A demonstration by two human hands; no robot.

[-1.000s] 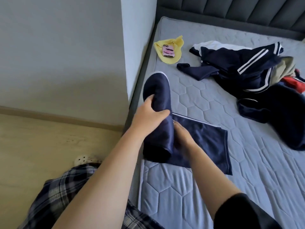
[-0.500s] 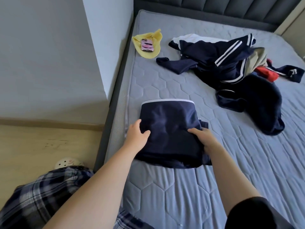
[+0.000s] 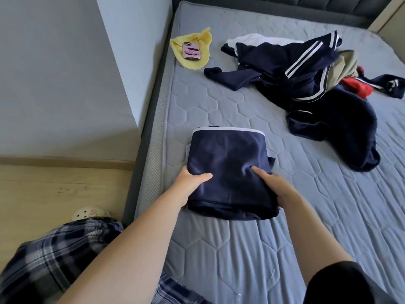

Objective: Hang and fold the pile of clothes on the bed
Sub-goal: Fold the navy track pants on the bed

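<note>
At far left I see a perforated white clog (image 3: 87, 213), half hidden behind plaid trousers (image 3: 54, 255). The left hand (image 3: 190, 183) grips the folded navy garment (image 3: 228, 167) near the edge of the quilted mattress (image 3: 219, 249), thumb on top, fingers tucked under and out of sight. The right hand (image 3: 278, 187) holds its right edge, one finger stretched across the glossy, white-trimmed fabric; I cannot make out the others. The rumpled clothes pile (image 3: 317, 84) lies well apart, cut off at right.

Grey quilted mattress (image 3: 241, 106) bearing laundry.
A folded navy garment (image 3: 228, 172) lies near its left edge; a loose pile of clothes (image 3: 306, 69) sprawls far right, well apart; a yellow cloth (image 3: 205, 43) sits far left.
</note>
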